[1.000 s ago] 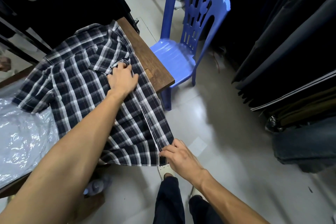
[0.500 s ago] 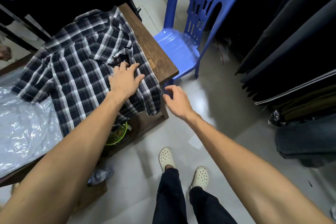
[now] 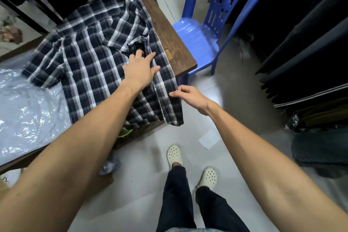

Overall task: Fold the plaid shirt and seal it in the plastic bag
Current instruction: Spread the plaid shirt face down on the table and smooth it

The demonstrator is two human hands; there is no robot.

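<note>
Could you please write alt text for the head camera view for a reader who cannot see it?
A plaid shirt lies spread on a wooden table; the left hand presses flat on it while the right hand pinches its hanging edge. A clear plastic bag lies left, a blue chair behind.

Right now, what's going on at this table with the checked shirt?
A person is starting to fold a plaid shirt spread on a wooden table. The left hand lies flat on the shirt near its front edge, pinning it down. The right hand reaches for the right side of the shirt, which hangs over the table's edge, its fingertips at the cloth. A clear plastic bag lies on the table's left side, partly under a sleeve. A blue plastic chair stands beyond the table.
</note>
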